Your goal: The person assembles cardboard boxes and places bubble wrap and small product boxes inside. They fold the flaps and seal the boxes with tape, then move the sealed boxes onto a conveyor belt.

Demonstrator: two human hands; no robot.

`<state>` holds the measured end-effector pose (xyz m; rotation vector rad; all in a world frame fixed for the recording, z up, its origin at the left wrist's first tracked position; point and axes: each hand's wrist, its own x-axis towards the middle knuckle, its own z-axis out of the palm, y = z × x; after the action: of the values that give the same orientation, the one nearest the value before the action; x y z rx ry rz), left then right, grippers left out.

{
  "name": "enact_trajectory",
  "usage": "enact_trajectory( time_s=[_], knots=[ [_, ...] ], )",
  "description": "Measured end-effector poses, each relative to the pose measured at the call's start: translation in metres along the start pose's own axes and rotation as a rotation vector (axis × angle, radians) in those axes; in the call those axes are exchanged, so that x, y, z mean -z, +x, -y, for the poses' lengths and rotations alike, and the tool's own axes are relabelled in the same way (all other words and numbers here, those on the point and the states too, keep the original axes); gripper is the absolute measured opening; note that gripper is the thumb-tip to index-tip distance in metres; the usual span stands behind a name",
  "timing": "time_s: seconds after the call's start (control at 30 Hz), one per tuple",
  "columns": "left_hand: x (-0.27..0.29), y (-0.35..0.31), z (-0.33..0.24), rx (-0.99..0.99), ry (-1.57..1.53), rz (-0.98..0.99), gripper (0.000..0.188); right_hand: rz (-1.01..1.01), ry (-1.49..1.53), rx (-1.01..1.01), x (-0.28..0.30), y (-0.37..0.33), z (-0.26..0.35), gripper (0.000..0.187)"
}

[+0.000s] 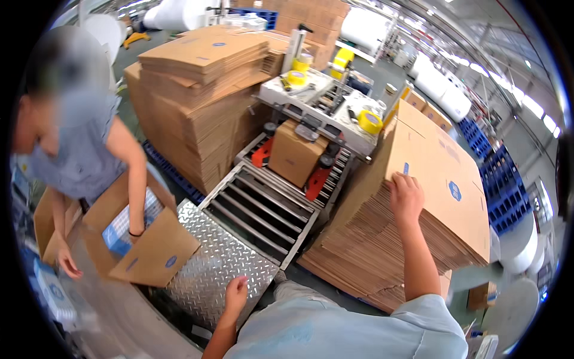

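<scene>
My right hand (406, 196) is at the left edge of the top flattened cardboard box (439, 164), its fingers curled onto that edge. This sheet lies on a tall stack of flattened boxes (365, 239) to my right. Low in front of me, my left hand (237, 292) hovers above a diamond-plate metal surface (209, 254). Its fingers are loosely curled, with nothing visible in them. A sealed carton (296, 154) sits ahead in the taping machine (317, 122), between its red side parts.
At left, a co-worker (89, 131) reaches into an open carton (158, 254) holding blue-and-white packs (131, 224). Roller conveyor (257, 206) leads to the machine, where yellow tape rolls (369, 121) rest. Another flattened-box stack (191, 102) stands beyond; blue pallets (505, 185) stand right.
</scene>
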<state>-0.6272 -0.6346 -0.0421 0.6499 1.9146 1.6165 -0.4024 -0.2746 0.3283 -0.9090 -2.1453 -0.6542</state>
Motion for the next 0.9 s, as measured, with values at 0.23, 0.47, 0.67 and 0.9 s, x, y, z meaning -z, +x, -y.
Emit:
enact_trajectory(
  time_s=[0.23,0.47,0.67,0.9],
  knots=[
    [0.064,-0.029,-0.076,-0.259,0.387,-0.129,0.036,-0.397,0.043,0.536,0.156,0.082,0.108,0.015],
    [0.098,-0.022,-0.213,-0.444,0.62,-0.424,0.091,-0.157,1.045,0.706,0.178,0.164,0.166,0.034],
    [0.165,-0.08,-0.245,-0.274,0.93,-0.652,0.032,0.117,1.533,-0.018,-0.063,0.163,0.208,0.019],
    [0.173,-0.071,-0.261,0.282,1.018,-0.552,0.048,0.242,1.161,0.729,-0.119,-0.001,0.356,0.063]
  ],
)
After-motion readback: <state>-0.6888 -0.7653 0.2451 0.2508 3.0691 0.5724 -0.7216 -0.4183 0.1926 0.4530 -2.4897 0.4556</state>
